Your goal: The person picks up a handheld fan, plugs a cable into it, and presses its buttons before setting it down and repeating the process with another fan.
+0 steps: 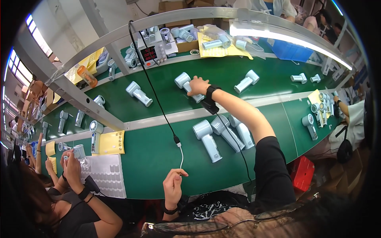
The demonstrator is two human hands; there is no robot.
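Observation:
My right hand point(198, 86) reaches out over the green belt, its fingers around the handle of a pale blue handheld fan point(182, 80). The fan's round head points to the far left. Close to my body, my left hand point(173, 187) is closed, thumb and forefinger together at the lower end of a short white cable point(182, 154); the plug itself is hidden. That cable hangs from a black cord point(156, 93) coming down from the overhead frame. Between my arms on the green worktop lie three more fans, one nearest the left point(207, 141), another point(226, 133) and a third point(243, 133).
Other fans lie on the belt, one left point(139, 94) and one right point(247, 81). A power supply point(151, 51) stands behind it. A metal rail point(190, 113) divides belt and worktop. Co-workers sit on both sides; a white parts sheet point(104, 174) lies left, a red box point(301, 173) lower right.

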